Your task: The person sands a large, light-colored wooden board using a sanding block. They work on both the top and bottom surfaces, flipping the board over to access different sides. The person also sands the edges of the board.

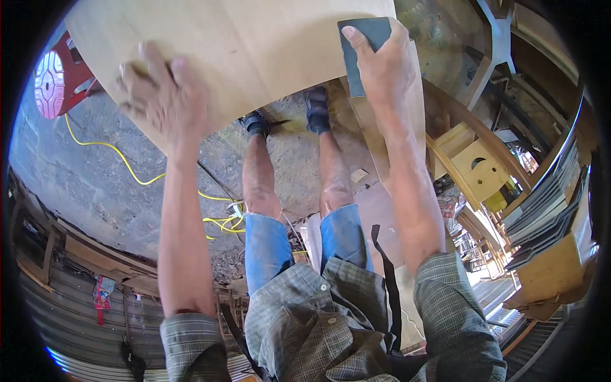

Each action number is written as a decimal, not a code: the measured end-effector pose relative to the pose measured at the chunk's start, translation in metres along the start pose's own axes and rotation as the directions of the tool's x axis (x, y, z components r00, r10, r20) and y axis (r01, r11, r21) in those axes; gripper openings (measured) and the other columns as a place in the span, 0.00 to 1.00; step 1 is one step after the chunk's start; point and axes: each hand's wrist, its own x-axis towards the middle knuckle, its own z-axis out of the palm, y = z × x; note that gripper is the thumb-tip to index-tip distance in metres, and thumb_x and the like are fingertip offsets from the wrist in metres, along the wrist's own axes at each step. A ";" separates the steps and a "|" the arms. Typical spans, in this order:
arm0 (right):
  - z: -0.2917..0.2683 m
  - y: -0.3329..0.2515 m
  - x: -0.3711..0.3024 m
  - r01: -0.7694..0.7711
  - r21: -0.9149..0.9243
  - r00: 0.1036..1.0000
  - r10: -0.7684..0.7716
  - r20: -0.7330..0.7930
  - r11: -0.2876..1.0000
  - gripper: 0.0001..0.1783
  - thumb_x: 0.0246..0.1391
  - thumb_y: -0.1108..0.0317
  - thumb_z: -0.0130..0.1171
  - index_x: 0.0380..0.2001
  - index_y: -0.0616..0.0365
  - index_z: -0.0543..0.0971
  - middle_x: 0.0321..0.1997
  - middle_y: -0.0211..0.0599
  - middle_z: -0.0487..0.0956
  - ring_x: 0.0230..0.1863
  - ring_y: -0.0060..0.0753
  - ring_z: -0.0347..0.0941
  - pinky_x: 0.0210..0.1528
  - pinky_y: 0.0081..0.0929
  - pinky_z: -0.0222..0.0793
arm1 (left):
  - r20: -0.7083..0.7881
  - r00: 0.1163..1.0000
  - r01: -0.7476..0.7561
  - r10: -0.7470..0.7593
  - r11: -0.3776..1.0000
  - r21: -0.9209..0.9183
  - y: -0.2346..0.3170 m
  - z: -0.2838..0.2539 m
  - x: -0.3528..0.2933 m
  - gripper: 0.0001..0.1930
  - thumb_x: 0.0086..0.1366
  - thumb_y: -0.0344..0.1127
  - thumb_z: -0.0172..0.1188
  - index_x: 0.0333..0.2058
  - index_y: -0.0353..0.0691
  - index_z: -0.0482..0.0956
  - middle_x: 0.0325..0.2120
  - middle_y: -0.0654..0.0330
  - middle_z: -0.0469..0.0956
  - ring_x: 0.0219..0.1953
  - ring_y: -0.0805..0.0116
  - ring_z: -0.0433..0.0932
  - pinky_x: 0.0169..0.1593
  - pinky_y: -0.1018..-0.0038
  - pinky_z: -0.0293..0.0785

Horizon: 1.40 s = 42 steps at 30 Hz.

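One dark green-grey rectangular abrasive-looking sheet (354,72) is clasped in the right grip (385,67), under its thumb; it looks light, thin and pliable, best held near an edge. Beneath spans a pale flat wooden panel (261,48), seemingly stiff; leftward, the left grip (167,95) lies spread over it, grasping nothing.

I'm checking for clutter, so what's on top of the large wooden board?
The left hand rests on the wooden board, fingers spread; the right hand holds a dark sheet near its right corner. What lies beneath them is covered.
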 end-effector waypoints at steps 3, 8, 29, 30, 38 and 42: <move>0.002 0.014 -0.022 0.089 0.059 0.996 -0.091 0.027 0.994 0.37 0.45 0.47 0.65 0.49 0.62 0.66 0.43 0.48 0.75 0.42 0.50 0.74 0.42 0.42 0.68 | -0.006 0.997 0.080 -0.080 0.997 0.023 -0.007 -0.005 -0.011 0.30 0.64 0.55 0.40 0.63 0.51 0.55 0.60 0.44 0.46 0.63 0.37 0.43 0.61 0.37 0.37; -0.004 -0.004 -0.001 -0.024 0.117 0.998 0.016 0.067 0.993 0.34 0.47 0.50 0.65 0.46 0.66 0.67 0.39 0.50 0.77 0.39 0.44 0.75 0.43 0.36 0.70 | -0.036 0.996 0.081 -0.082 0.997 -0.011 -0.007 -0.003 -0.008 0.31 0.63 0.56 0.39 0.63 0.51 0.55 0.60 0.45 0.47 0.64 0.39 0.42 0.62 0.38 0.35; 0.000 0.030 -0.012 -0.035 0.229 0.983 -0.008 0.186 0.973 0.34 0.45 0.49 0.66 0.45 0.65 0.69 0.32 0.47 0.77 0.36 0.44 0.75 0.42 0.35 0.69 | -0.019 0.993 0.115 -0.115 0.992 0.048 -0.013 0.004 -0.008 0.32 0.63 0.58 0.39 0.63 0.54 0.55 0.61 0.45 0.49 0.64 0.40 0.44 0.62 0.41 0.38; -0.004 0.024 -0.009 -0.017 0.208 0.983 -0.022 0.182 0.978 0.34 0.45 0.49 0.67 0.45 0.65 0.69 0.32 0.47 0.77 0.36 0.45 0.75 0.41 0.35 0.70 | -0.025 0.994 0.104 -0.104 0.994 0.036 -0.012 0.001 -0.010 0.32 0.63 0.58 0.39 0.63 0.54 0.55 0.61 0.45 0.49 0.64 0.40 0.44 0.63 0.41 0.37; -0.002 0.017 -0.001 0.101 0.213 0.993 -0.110 0.031 0.972 0.33 0.45 0.51 0.67 0.44 0.67 0.69 0.35 0.50 0.77 0.37 0.48 0.75 0.42 0.38 0.69 | -0.025 0.996 0.091 -0.090 0.995 0.043 -0.009 0.002 -0.011 0.32 0.63 0.57 0.39 0.63 0.53 0.54 0.61 0.44 0.48 0.64 0.42 0.45 0.63 0.42 0.35; -0.002 0.011 0.002 0.066 0.150 0.997 -0.073 0.037 0.986 0.34 0.44 0.50 0.67 0.46 0.63 0.68 0.38 0.45 0.76 0.39 0.48 0.74 0.40 0.39 0.68 | -0.024 0.995 0.094 -0.094 0.996 0.006 -0.009 -0.003 -0.010 0.31 0.63 0.57 0.39 0.63 0.53 0.54 0.61 0.45 0.48 0.64 0.41 0.44 0.63 0.41 0.35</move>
